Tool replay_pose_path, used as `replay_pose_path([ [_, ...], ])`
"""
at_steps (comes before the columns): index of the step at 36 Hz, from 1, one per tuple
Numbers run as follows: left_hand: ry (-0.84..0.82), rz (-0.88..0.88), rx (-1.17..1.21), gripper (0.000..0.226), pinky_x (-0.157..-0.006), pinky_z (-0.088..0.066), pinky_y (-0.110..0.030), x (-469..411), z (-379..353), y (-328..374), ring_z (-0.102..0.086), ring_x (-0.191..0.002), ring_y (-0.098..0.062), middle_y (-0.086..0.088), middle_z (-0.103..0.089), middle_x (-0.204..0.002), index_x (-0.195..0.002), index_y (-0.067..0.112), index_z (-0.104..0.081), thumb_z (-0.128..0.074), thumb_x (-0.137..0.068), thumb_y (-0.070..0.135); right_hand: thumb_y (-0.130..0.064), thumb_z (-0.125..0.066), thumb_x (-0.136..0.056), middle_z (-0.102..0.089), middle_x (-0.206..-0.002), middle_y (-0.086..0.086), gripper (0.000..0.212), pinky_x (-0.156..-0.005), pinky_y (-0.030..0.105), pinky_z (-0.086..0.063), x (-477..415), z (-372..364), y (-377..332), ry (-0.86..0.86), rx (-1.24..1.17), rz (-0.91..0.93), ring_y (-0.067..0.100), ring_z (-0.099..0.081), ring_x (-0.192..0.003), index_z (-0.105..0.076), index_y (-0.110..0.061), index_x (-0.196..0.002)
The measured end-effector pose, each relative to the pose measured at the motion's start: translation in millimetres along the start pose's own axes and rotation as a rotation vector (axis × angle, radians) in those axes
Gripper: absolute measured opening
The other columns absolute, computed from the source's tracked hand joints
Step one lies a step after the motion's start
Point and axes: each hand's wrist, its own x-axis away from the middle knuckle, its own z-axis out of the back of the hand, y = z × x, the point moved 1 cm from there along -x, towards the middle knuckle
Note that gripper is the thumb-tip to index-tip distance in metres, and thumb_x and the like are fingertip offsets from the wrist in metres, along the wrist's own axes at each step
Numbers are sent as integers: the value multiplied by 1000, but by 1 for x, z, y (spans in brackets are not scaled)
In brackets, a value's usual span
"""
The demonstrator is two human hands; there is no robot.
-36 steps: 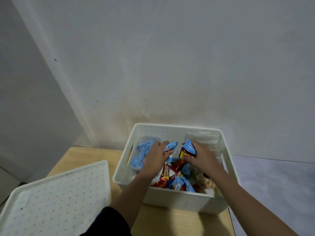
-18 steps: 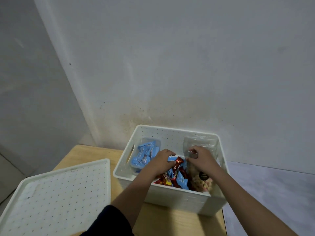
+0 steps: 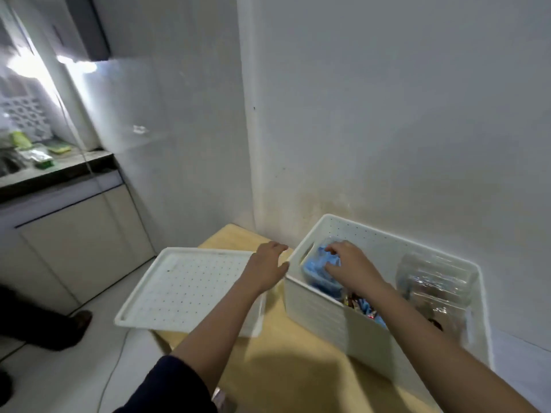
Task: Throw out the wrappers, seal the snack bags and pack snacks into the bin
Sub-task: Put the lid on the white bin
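Both your arms reach forward from the bottom of the view, bare from the forearm up; a dark sleeve covers your left upper arm near the elbow. Your left hand (image 3: 267,271) is stretched out palm down, its fingers (image 3: 275,247) loosely spread and slightly curved, thumb held out to the side, gripping nothing. Your right hand (image 3: 348,268) sits just to its right, farther forward in reach, wrist bent downward and back of the hand up. Its fingers (image 3: 332,251) curl down and inward, the tips pressed together as if pinching.
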Motion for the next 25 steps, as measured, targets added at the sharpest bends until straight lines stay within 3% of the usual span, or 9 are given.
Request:
replay_pose_path([
  [10, 41, 277, -134, 63, -115, -18, -36, 41, 46, -180, -8, -145, -20, -4, -11, -157, -148, 14, -15, -41, -96, 37, -27, -55, -87, -41, -136, 8, 47, -104, 35, -35, -61, -108, -97, 36, 98, 105, 23, -37, -127, -47, -14, -132],
  [15, 3, 394, -134, 79, -118, -7, -38, 64, 36, -268, 6, -146, -23, -7, 6, -158, -149, 14, -4, -43, -91, 50, -39, -51, -91, -18, -155, 7, 68, -115, 35, -19, -74, -176, -102, -79, 139, -20, 23, -10, -144, -21, -15, -147],
  [18, -10, 416, -179, 89, -118, -9, -45, 75, 30, -311, 4, -145, -31, -16, 4, -157, -148, 7, -5, -48, -87, 56, -54, -49, -88, -1, -158, 6, 86, -118, 37, -11, -71, -212, -96, -165, 142, -139, 23, 4, -146, -4, -16, -150],
  [22, -101, 497, -130, 103, -118, -1, -44, 84, 19, -350, 13, -144, -29, -16, 13, -155, -147, 9, 6, -50, -80, 64, -66, -47, -81, 9, -158, 10, 101, -118, 40, -5, -57, -244, -85, -250, 146, -306, 26, 10, -145, 6, -11, -149],
  [25, -166, 535, -73, 111, -118, 1, -46, 86, 8, -373, 15, -144, -28, -16, 14, -155, -147, 12, 8, -53, -75, 69, -64, -48, -83, 10, -157, 12, 103, -118, 40, -2, -47, -261, -85, -299, 135, -402, 28, 10, -145, 9, -8, -147],
])
